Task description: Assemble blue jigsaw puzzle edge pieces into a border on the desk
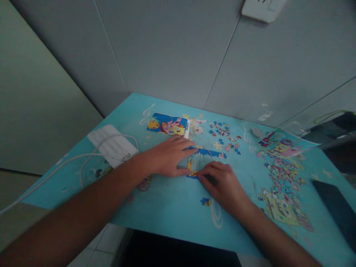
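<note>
Fingers spread, my left hand (168, 157) rests over the left side of a partly joined jigsaw puzzle (210, 152). Its thumb touches the puzzle's lower left corner, and the palm and fingers hide some of the left edge. My right hand (221, 180) pinches at a small blue-and-yellow puzzle piece (194, 175) on that lower edge, thumb and forefinger together. Nearer the front lies a small joined clump of puzzle pieces (205, 201), apart from both hands. Behind the left hand is a cartoon picture card (168, 124).
Loose blue pieces (221, 129) lie beyond the puzzle. A larger heap of pieces (286, 176) spreads at the right, beside a second picture sheet (286, 142) and a dark flat object (335, 207). A white power strip (109, 142) with cables sits at the left.
</note>
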Available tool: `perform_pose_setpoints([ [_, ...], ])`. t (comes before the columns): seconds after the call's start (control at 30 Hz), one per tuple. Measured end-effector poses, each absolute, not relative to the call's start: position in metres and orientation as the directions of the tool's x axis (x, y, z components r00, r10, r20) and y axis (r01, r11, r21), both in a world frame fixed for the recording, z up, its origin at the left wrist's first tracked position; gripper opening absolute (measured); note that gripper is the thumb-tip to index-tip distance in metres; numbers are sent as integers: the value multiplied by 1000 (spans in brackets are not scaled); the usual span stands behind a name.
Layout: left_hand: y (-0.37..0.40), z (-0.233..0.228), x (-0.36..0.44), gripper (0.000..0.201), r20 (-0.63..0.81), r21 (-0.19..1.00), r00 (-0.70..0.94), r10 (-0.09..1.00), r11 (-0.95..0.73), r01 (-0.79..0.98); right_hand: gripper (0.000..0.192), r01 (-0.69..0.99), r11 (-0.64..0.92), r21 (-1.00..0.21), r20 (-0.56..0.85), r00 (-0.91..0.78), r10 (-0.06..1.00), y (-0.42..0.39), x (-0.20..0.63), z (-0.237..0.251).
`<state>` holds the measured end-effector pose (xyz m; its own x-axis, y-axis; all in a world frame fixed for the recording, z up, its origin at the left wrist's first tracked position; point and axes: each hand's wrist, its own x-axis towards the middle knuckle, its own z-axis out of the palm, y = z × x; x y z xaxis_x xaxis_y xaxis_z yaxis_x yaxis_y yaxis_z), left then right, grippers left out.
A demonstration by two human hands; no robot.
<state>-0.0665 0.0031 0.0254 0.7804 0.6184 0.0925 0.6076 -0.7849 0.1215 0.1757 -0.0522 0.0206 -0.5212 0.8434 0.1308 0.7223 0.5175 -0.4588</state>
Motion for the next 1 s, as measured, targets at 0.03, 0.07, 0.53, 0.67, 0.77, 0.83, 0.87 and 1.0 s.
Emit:
perform_pose_setpoints([
  [0.03,3,25,-66,72,95,122,778,622,-782,611,10,732,530,-428,128,-531,837,-53,176,23],
  [0.07,2,25,-65,73,98,124,774,626,-779,614,11,739,542,-400,124,-543,831,-53,175,25],
  [0.53,-5,22,-57,74,138,139,727,673,-740,658,14,745,577,-335,120,-573,811,-56,172,28],
  [0.67,-4,20,-58,74,157,152,727,668,-744,651,14,719,579,-385,134,-577,806,-56,172,25],
  [0.77,-4,19,-58,75,169,145,727,665,-747,649,13,691,576,-436,157,-572,805,-55,175,25],
  [0.83,-4,19,-57,75,167,136,730,663,-748,649,15,675,569,-469,192,-551,812,-52,181,29],
  [0.87,-4,20,-57,76,164,133,730,664,-748,650,16,675,559,-481,220,-524,823,-49,187,32],
  [1.0,-4,21,-56,75,166,135,726,667,-745,653,21,760,448,-471,315,-329,890,-28,222,40],
])
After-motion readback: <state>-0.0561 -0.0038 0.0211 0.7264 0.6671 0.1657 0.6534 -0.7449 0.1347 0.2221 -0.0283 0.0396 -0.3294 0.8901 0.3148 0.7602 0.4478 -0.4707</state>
